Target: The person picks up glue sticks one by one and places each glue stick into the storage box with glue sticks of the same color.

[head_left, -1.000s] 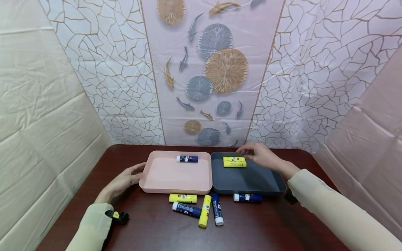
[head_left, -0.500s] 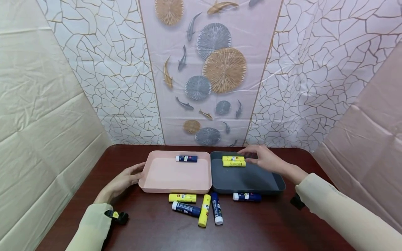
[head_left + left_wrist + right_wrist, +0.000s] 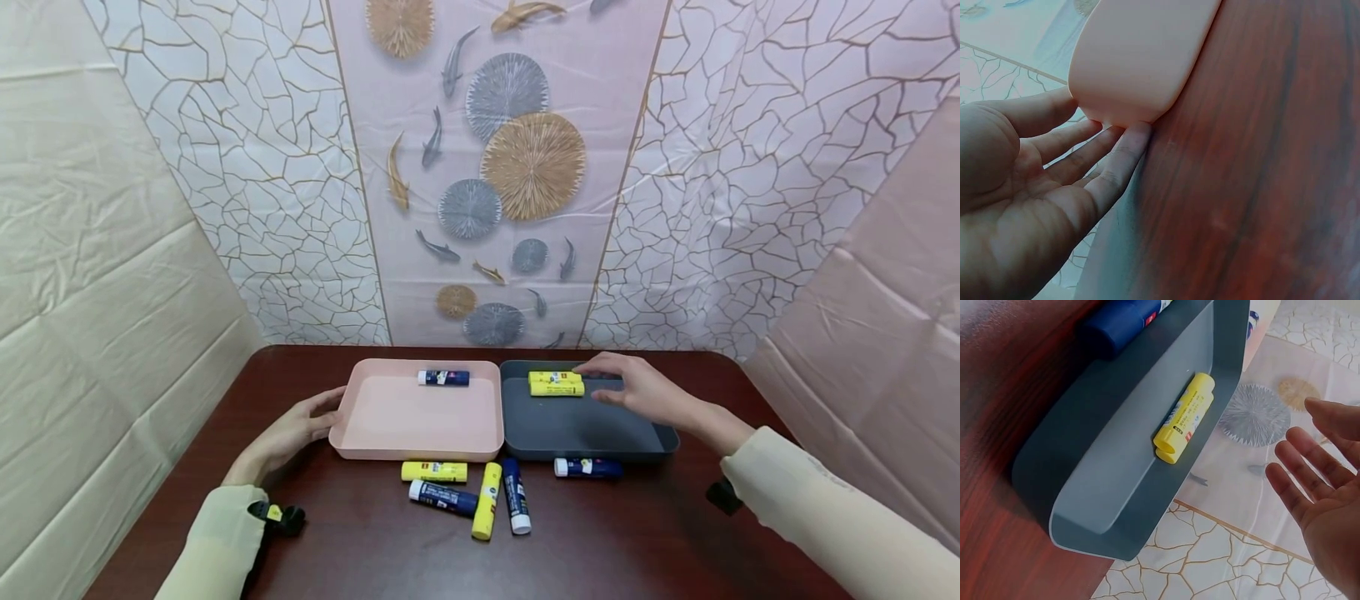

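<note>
Dk wood tbl [image 3: 390,558], printed cloth [image 3: 498,175] behind; L hand [image 3: 292,429] spread, touching pink tray [image 3: 412,421]; R hand [image 3: 648,389] spread.

A glossy, reddish-brown wood-grain surface [image 3: 615,546] with rounded far corners stands before a white, gold-veined backdrop [image 3: 270,167], whose pale pink central panel [image 3: 416,283] bears printed fish [image 3: 452,65] and round discs [image 3: 532,167]. Creased cream fabric [image 3: 112,292] hangs at left, pinkish fabric [image 3: 885,292] at right.

Right hand [image 3: 648,390] slightly farther right of the yellow glue sticks [image 3: 557,388]

Bright head view, faint tabletop [image 3: 420,562] glare, dimmer wrist views
</note>
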